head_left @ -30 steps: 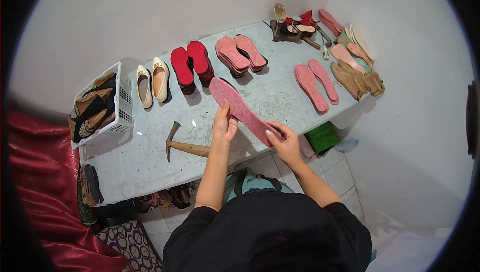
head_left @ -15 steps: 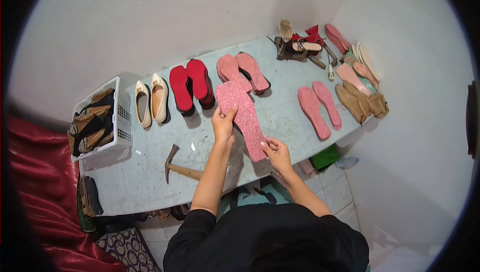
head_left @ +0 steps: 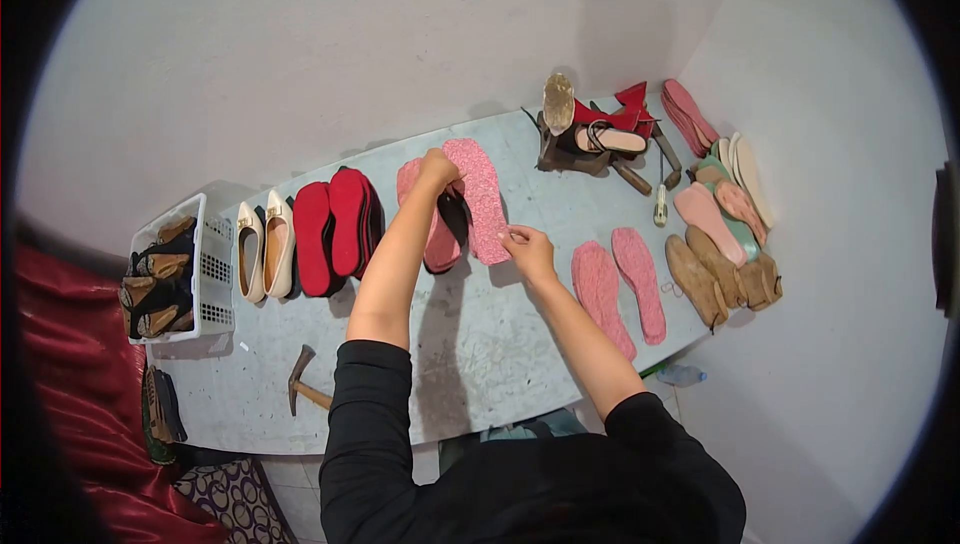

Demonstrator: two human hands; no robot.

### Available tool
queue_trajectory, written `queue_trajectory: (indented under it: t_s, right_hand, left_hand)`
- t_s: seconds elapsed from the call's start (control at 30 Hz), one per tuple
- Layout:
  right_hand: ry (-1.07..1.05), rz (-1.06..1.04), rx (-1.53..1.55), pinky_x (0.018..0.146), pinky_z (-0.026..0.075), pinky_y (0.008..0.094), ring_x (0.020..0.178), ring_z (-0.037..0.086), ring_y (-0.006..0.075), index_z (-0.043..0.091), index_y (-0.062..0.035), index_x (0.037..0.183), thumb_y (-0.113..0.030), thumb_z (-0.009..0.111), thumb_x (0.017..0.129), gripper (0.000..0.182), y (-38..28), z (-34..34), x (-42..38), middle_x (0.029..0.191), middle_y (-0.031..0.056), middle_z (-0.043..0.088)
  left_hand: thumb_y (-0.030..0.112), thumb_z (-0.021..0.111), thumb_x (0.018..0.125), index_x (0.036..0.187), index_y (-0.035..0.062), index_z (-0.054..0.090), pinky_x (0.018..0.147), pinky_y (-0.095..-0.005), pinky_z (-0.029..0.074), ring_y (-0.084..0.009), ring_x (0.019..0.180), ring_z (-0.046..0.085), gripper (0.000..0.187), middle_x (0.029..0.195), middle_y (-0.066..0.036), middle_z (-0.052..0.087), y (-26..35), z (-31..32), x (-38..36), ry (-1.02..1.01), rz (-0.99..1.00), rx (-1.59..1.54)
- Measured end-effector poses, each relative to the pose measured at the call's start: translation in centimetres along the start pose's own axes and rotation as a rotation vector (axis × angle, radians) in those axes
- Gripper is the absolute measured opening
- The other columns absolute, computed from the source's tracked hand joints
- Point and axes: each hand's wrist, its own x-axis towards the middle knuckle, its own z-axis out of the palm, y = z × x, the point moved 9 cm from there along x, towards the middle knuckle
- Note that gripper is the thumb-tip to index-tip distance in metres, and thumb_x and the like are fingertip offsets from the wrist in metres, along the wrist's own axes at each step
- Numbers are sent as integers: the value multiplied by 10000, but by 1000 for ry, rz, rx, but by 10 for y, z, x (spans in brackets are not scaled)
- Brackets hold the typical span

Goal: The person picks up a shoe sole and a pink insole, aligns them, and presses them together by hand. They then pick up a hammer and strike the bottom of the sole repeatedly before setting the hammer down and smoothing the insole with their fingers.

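A pink speckled insole (head_left: 478,194) is stretched between my hands over the back middle of the table. My left hand (head_left: 438,174) grips its upper left edge, with the fingers partly hidden. At the narrow lower end, my right hand (head_left: 530,252) pinches the edge between thumb and fingers. Just beneath and left of it lies a pair of pink insoles on dark soles (head_left: 440,246), partly covered by my left forearm. To the right of my right hand rest two more pink insole pieces, a stacked one (head_left: 600,294) and a slimmer one (head_left: 640,284).
On the left are red-topped soles (head_left: 314,239), cream flat shoes (head_left: 280,244) and a white basket (head_left: 215,279) of shoes. A hammer (head_left: 312,394) lies near the front. Tools and a sandal (head_left: 610,140) sit at the back; tan shoe pieces (head_left: 698,269) line the right edge.
Both hands have carried the pink insole away from me to the back pair. My left arm now reaches farther forward. The camera view has shifted.
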Motion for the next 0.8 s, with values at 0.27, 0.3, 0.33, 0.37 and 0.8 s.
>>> queue_trajectory:
  t_s: [0.27, 0.3, 0.33, 0.37, 0.8]
  right_hand:
    - [-91, 50, -174, 706, 510, 323, 763, 660, 250, 670, -28, 991, -250, 730, 676, 390, 8, 23, 41, 823, 184, 668]
    - [-101, 54, -173, 706, 510, 323, 763, 660, 250, 670, -28, 991, -250, 730, 676, 390, 9, 25, 42, 823, 184, 668]
    - [-104, 45, -187, 709, 511, 327, 764, 659, 258, 669, -25, 993, -236, 726, 675, 386, 9, 26, 43, 820, 188, 667]
    - [-104, 34, -200, 712, 511, 331, 765, 659, 265, 668, -22, 995, -222, 723, 675, 382, 8, 26, 46, 818, 191, 665]
    - [-110, -72, -245, 645, 505, 368, 695, 651, 304, 644, 27, 929, -129, 720, 691, 295, -5, 31, 42, 702, 180, 649]
  left_hand:
    - [124, 509, 820, 1163, -54, 416, 853, -412, 479, -372, 1039, 566, 398, 1143, -286, 528, -12, 13, 70, 283, -139, 306]
    - [124, 509, 820, 1163, -54, 416, 853, -412, 479, -372, 1039, 566, 398, 1143, -286, 528, -16, 14, 73, 283, -149, 307]
    - [131, 507, 825, 1173, -38, 420, 856, -425, 475, -389, 1045, 556, 396, 1140, -281, 528, -15, 18, 78, 266, -114, 350]
    - [138, 505, 830, 1183, -22, 423, 859, -438, 472, -406, 1052, 545, 396, 1137, -277, 528, -12, 21, 82, 249, -77, 393]
    - [158, 587, 790, 1178, -5, 522, 815, -493, 476, -439, 1076, 475, 426, 1215, -180, 459, -15, 57, 89, 28, -220, 808]
